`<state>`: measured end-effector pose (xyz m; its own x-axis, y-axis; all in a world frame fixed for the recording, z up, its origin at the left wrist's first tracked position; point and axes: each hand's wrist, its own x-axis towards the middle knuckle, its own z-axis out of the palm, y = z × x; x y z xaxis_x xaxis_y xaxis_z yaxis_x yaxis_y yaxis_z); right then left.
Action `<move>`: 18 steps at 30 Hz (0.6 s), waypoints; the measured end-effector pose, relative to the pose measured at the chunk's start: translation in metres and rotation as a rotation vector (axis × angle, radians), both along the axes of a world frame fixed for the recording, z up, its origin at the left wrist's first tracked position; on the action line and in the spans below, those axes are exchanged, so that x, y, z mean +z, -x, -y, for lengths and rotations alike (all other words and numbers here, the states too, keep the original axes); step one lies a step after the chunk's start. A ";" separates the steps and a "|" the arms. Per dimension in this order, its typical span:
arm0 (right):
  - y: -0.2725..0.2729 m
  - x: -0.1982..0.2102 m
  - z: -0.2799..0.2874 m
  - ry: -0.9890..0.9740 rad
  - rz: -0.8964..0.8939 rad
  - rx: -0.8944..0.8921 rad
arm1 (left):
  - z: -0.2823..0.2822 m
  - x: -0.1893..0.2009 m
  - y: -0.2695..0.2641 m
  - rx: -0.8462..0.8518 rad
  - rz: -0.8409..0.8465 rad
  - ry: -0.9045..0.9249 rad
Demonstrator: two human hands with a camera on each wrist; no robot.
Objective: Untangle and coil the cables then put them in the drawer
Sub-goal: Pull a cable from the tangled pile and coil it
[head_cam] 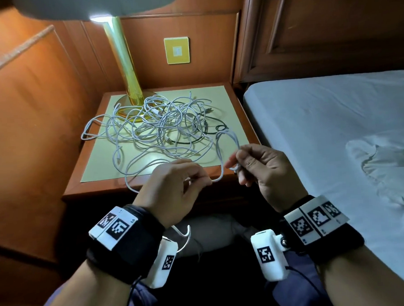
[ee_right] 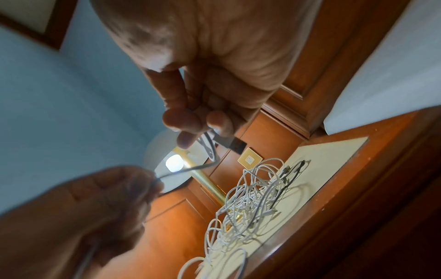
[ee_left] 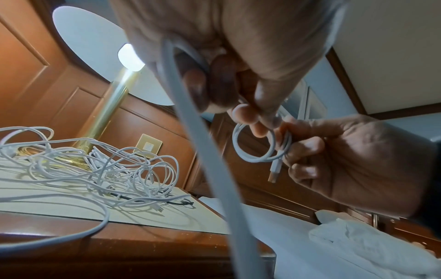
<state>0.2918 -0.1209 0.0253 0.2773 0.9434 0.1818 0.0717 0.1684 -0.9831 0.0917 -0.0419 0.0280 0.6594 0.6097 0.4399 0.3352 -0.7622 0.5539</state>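
White, thin and limp, the cable (head_cam: 220,156) in hand looks light and springy enough to uncoil if let go, so I judge it wants pinching where the turns cross, near the plug. The right hand (head_cam: 263,170) does this, its fingers (ee_left: 307,146) curled round a small loop (ee_left: 259,145) with the USB plug (ee_left: 274,172) hanging out below. The left hand (head_cam: 174,185) pinches the same cable further along, between thumb and fingertips, feeding slack that trails off the front edge of the tabletop (head_cam: 99,190). Everything else lies in a loose tangle (head_cam: 156,125) on the tabletop, mostly white leads with a black cable (head_cam: 208,121) threaded through on the bed side, part of the heap draped over the brass lamp base (head_cam: 131,102). Pulling hard would likely tighten the knots, so ends should be traced out gently. No drawer shows in any view, and no container holds a cable yet; the coiling has barely begun.
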 end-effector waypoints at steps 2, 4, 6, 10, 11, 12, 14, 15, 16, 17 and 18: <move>0.003 -0.002 0.002 0.009 0.161 0.022 | 0.000 0.000 0.000 -0.017 0.026 -0.001; 0.006 -0.004 0.004 0.028 0.276 0.041 | 0.000 0.000 0.001 -0.031 0.056 0.009; 0.008 -0.006 0.004 0.061 0.301 0.074 | 0.001 0.001 0.000 -0.053 0.071 0.018; 0.015 -0.007 0.002 0.103 0.236 0.149 | 0.002 0.001 -0.001 -0.043 0.136 0.028; 0.016 -0.007 0.001 0.108 0.201 0.149 | 0.001 0.000 0.000 -0.020 0.158 0.046; 0.016 -0.008 0.000 0.111 0.168 0.138 | -0.001 0.000 0.001 0.013 0.174 0.065; 0.013 -0.009 -0.002 0.114 0.117 0.087 | -0.006 -0.001 0.005 0.073 0.183 0.096; 0.010 -0.010 -0.003 0.119 0.104 0.054 | -0.009 -0.002 0.007 0.086 0.181 0.117; 0.006 -0.010 -0.003 0.126 0.099 0.026 | -0.012 -0.003 0.010 0.087 0.179 0.143; 0.003 -0.010 -0.003 0.134 0.111 0.007 | -0.014 -0.004 0.013 0.077 0.179 0.166; 0.002 -0.010 -0.003 0.145 0.137 0.001 | -0.016 -0.005 0.015 0.068 0.182 0.180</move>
